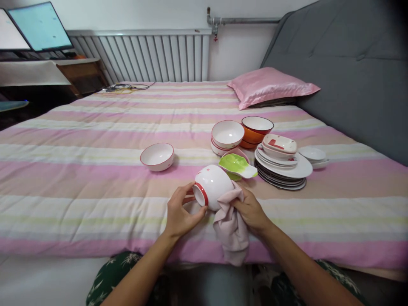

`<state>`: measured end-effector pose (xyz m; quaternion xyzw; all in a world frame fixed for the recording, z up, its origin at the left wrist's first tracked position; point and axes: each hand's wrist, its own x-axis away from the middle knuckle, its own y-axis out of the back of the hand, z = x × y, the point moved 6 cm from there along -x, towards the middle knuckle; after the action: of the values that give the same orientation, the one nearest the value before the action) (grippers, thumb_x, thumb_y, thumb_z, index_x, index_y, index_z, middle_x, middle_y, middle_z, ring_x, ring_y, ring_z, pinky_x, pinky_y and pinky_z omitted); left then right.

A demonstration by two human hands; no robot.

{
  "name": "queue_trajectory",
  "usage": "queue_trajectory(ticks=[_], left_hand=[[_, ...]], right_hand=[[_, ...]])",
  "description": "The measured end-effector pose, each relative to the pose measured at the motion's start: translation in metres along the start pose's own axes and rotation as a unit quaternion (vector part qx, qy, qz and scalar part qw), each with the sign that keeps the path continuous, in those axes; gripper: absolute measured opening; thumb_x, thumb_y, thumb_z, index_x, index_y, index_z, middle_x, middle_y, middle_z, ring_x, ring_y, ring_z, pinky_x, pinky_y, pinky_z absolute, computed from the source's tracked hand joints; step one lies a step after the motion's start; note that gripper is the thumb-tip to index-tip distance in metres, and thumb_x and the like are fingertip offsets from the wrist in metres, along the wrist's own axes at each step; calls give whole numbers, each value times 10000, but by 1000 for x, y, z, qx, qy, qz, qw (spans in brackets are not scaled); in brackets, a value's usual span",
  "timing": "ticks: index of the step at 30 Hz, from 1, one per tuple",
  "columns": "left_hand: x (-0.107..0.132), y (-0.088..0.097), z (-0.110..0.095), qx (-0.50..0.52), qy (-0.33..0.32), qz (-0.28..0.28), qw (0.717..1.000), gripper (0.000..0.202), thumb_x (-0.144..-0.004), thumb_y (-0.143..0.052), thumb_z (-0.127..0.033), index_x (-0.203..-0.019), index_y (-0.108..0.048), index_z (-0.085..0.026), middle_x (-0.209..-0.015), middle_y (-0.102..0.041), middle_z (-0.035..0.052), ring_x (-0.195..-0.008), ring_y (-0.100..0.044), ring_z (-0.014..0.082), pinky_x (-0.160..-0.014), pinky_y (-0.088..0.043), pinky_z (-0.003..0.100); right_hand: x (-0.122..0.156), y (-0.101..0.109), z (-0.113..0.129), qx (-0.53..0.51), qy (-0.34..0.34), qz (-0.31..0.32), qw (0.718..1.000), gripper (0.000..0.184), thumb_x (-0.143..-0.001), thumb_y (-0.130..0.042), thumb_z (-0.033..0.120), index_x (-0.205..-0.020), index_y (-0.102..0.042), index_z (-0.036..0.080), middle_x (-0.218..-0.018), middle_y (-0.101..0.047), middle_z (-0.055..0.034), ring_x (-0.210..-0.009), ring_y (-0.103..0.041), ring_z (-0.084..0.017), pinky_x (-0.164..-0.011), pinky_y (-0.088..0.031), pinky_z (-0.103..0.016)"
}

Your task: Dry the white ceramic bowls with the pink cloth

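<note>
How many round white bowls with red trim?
4 visible: the bowl in the left hand, the lone bowl to the left, and two in the stack behind the green dish. More may be nested there.

White bowl (pixel 214 185) with red foot ring (pixel 204 193), pale pink cloth (pixel 234 231), pink-striped bedspread (pixel 95 182)

Bright, soft light w/ faint shadows, slight glare on held bowl (pixel 217 186), dark top-R corner.
</note>
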<state>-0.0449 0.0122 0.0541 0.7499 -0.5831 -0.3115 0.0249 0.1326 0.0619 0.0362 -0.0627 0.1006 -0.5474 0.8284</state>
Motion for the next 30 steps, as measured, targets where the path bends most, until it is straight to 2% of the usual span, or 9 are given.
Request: queue_trajectory(ticks=[4, 7, 12, 15, 23, 30], left_hand=[[-2, -1, 11, 29, 44, -12, 999, 587, -649, -713, -208, -1202, -518, -178, -1054, -586, 77, -894, -624, 191, -733, -600, 338], [-4, -1, 17, 50, 60, -20, 997, 575, -658, -718, -229, -1194, -517, -177, -1052, -588, 85, -930, -615, 210, -719, -601, 342], [-5, -1, 21, 62, 76, -30, 995, 567, -662, -722, -254, -1184, -519, -167, -1052, -597, 99, -934, -617, 221, -689, -597, 325], [-5, -1, 24, 65, 90, -37, 993, 573, -660, -728, -277, -1181, -520, -161, -1024, -612, 98, -880, -636, 211, -671, -594, 316], [-6, -1, 26, 68, 102, -44, 991, 583, -655, -734, -284, -1180, -520, -148, -1033, -618, 110, -861, -644, 213, -649, -588, 309], [-6, 0, 22, 53, 83, -40, 994, 574, -662, -727, -277, -1184, -522, -158, -1001, -616, 91, -844, -631, 194, -633, -583, 289]], right_hand=[[-3, -3, -8, 9, -21, 22, 1000, 310, -749, -687, 361, -1019, -637, 218, -978, -683, -40, -936, -637, -205, -866, -495, -319], [-4, -2, -12, 32, -24, 36, 999, 310, -777, -646, 340, -1056, -625, 207, -999, -680, -56, -981, -625, -217, -864, -496, -327], [-7, 0, -8, 98, 21, 75, 992, 355, -756, -603, 193, -1111, -602, 205, -1076, -659, -45, -1016, -600, -213, -918, -453, -342], [-8, 1, -6, 136, 34, 78, 987, 331, -734, -567, 154, -1060, -613, 189, -1018, -668, -39, -955, -607, -212, -870, -467, -340], [-7, 4, -13, 197, 29, 72, 977, 262, -739, -586, 162, -997, -628, 184, -879, -666, -24, -887, -603, -210, -812, -475, -317], [-8, 4, -14, 153, 28, 61, 986, 247, -755, -616, 228, -997, -649, 190, -958, -681, -34, -906, -617, -214, -825, -482, -327]])
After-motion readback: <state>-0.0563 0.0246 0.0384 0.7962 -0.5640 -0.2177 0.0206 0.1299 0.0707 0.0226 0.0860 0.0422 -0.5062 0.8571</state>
